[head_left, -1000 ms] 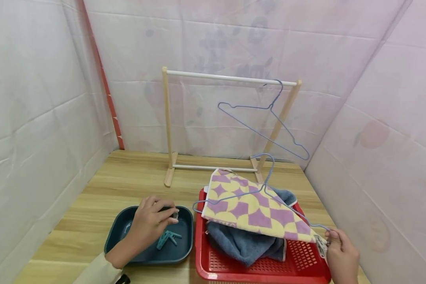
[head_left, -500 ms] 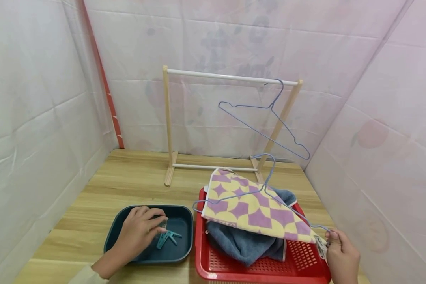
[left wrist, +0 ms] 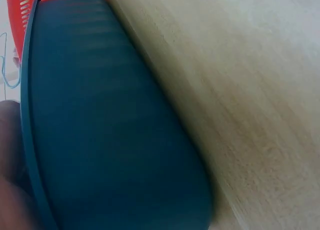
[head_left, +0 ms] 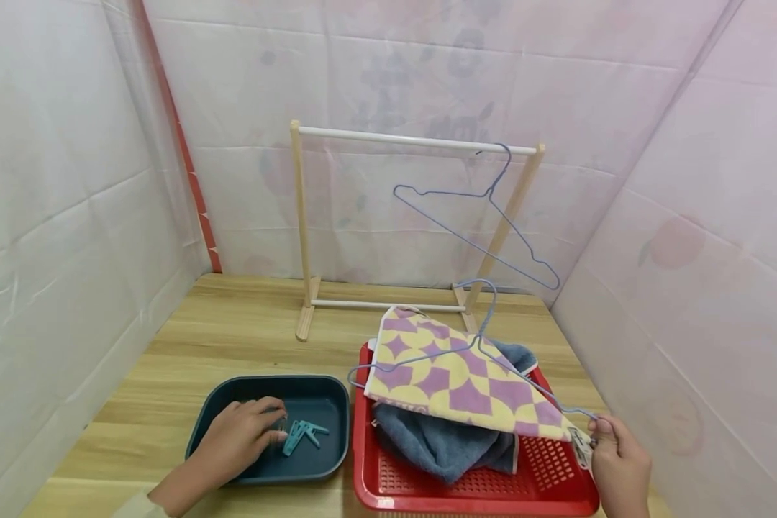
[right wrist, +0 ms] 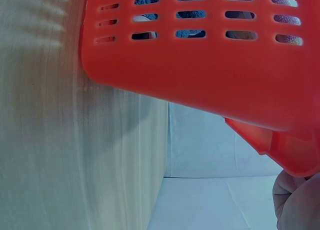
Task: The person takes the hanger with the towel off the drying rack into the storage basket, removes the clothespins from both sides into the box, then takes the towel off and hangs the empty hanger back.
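Note:
In the head view my left hand is inside the dark teal tray, pinching a small clear clip partly hidden by the fingers. Teal clothespins lie just right of its fingertips. My right hand grips the right end of a blue wire hanger, beside a clip at the corner of a purple-and-yellow towel. The hanger lies across that towel, over the red basket. The wrist views show mostly the tray's side and the basket's side.
A blue cloth lies in the basket beneath the patterned towel. Behind stands a wooden rack with a white top bar; a second blue hanger hangs at its right end. Printed sheets enclose the wooden table.
My left hand has moved left and lower into the tray with the clear clip. My right hand, hanger and towel have stayed in place.

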A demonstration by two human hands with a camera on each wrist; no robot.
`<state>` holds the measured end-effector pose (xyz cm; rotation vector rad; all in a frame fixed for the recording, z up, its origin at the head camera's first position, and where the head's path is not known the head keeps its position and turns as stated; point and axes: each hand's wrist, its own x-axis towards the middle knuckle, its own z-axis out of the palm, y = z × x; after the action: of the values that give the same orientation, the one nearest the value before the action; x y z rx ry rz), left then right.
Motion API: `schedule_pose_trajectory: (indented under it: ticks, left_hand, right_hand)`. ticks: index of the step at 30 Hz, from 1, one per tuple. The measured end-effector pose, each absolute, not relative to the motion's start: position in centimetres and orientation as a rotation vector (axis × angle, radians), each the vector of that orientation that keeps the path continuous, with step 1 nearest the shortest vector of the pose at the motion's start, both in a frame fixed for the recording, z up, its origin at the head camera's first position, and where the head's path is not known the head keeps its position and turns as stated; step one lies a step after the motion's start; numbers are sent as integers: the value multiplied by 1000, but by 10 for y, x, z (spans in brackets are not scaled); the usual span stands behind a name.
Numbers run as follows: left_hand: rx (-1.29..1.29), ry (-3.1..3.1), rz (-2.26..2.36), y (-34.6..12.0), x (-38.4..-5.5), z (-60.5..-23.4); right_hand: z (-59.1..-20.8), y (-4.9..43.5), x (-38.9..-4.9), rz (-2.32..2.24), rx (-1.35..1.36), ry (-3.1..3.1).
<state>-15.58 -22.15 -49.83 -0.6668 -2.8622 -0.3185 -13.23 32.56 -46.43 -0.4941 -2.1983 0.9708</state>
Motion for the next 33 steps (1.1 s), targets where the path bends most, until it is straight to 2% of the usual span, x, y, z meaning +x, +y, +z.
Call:
schedule_pose_trajectory:
  ticks: [21,27,33]
  left_hand:
    - [-584,-2963,-259,-211,-163,-496]
    - [-572,-2930,-285,-188,-172,-486]
    - [-667,-2820,-427,-159,-185,-470]
  right_hand:
    - [-462,331,-128,983,-527,-2255]
    - [-461,332,-128,971,-530,-2257]
    - [-463,330,-129,985,-503,-2251]
